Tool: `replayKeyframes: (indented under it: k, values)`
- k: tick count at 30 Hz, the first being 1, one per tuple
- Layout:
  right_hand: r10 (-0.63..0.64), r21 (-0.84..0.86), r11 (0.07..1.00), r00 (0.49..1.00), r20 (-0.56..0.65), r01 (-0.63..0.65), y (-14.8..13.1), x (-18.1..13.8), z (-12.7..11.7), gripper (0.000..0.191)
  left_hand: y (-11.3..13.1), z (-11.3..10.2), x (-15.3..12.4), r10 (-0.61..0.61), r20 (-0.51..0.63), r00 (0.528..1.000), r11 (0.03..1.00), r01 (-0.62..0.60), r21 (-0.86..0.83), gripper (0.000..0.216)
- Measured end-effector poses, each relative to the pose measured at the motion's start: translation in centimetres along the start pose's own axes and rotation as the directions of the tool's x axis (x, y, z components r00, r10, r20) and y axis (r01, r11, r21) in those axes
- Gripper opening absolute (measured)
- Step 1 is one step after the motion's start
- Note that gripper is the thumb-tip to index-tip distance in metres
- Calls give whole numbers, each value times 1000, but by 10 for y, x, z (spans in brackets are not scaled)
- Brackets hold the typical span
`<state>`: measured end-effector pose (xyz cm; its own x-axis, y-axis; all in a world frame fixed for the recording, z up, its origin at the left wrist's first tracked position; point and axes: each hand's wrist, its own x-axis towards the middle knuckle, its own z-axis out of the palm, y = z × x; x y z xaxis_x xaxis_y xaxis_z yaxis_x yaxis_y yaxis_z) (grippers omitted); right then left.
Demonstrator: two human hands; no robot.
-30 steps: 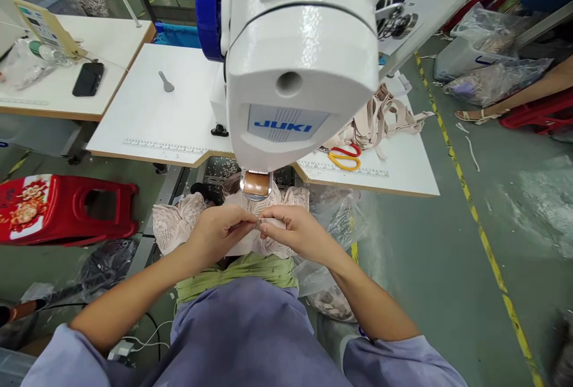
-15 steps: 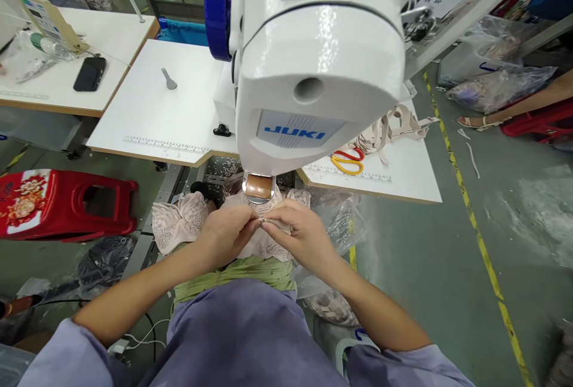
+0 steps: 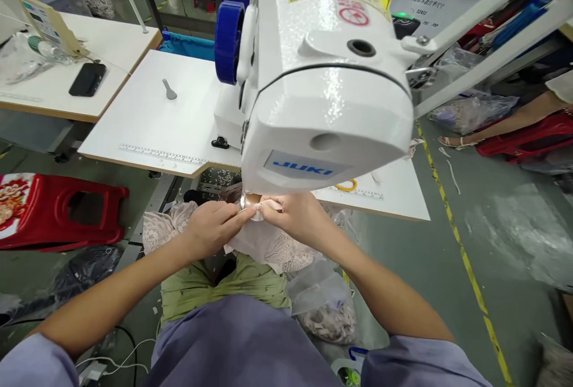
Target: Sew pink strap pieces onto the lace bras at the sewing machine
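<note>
A pale pink lace bra [image 3: 290, 252] hangs over my lap, below the head of a white sewing machine [image 3: 331, 118]. My left hand [image 3: 212, 229] is closed, thumb and fingers pinching the bra's edge just left of the machine's sewing point. From the other side my right hand [image 3: 298, 217] pinches the same edge, with a small fold of pink fabric showing between its fingers. Both sets of fingertips nearly meet beside a shiny metal part [image 3: 245, 200] under the head. The needle is hidden. Another lace part of the bra spreads out to the left of my left hand.
The white worktable [image 3: 147, 118] carries a small grey tool [image 3: 169, 89]. Yellow-handled scissors [image 3: 347, 185] are mostly hidden behind the machine head. A red stool [image 3: 58, 208] is at left. Bagged fabric pieces [image 3: 331, 318] lie low on the right. Someone's leg [image 3: 505, 127] shows at far right.
Both hands have lifted the bra's edge up to the machine's sewing point. My view has shifted, so the machine sits lower and the scissors are more covered.
</note>
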<state>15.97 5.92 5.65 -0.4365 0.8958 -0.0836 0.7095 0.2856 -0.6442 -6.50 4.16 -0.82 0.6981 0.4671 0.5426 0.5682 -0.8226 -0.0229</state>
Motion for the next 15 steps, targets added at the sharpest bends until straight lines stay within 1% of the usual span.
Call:
replayKeyframes:
  k: [2, 4, 5, 6, 7, 8, 9, 11, 13, 15]
  values:
    - [15, -6, 1000, 1000, 14, -15, -1, 0, -1, 31, 0, -2, 2, 2, 32, 999, 1000, -2, 8, 34]
    - [43, -21, 999, 999, 22, -43, 1, -2, 1, 28, 3, -5, 6, -9, 93, 996, 999, 5, 40, 35]
    - [47, -35, 998, 999, 0, -47, 3, -4, 5, 25, 6, -7, 7, -25, 129, 991, 998, 17, 61, 36]
    - [37, -59, 997, 998, -58, -41, 6, -8, 10, 21, 10, -9, 9, -50, 166, 985, 996, 38, 79, 37]
    - [10, -93, 995, 990, -144, -24, 11, -12, 18, 19, 14, -10, 11, -83, 196, 977, 994, 66, 91, 37]
    - [-30, -137, 991, 970, -243, -4, 15, -17, 26, 19, 18, -12, 13, -117, 218, 969, 991, 98, 95, 37]
    - [-80, -184, 983, 938, -338, 17, 20, -22, 35, 20, 22, -13, 14, -151, 237, 960, 987, 132, 95, 36]
    - [-165, -260, 965, 864, -476, 40, 27, -31, 52, 22, 25, -16, 16, -197, 270, 943, 980, 181, 84, 36]
    - [-199, -287, 957, 814, -546, 41, 30, -35, 63, 24, 21, -18, 17, -200, 314, 928, 980, 190, 62, 37]
    - [-201, -290, 956, 787, -583, 30, 29, -36, 67, 25, 9, -19, 16, -122, 375, 919, 992, 121, 25, 41]
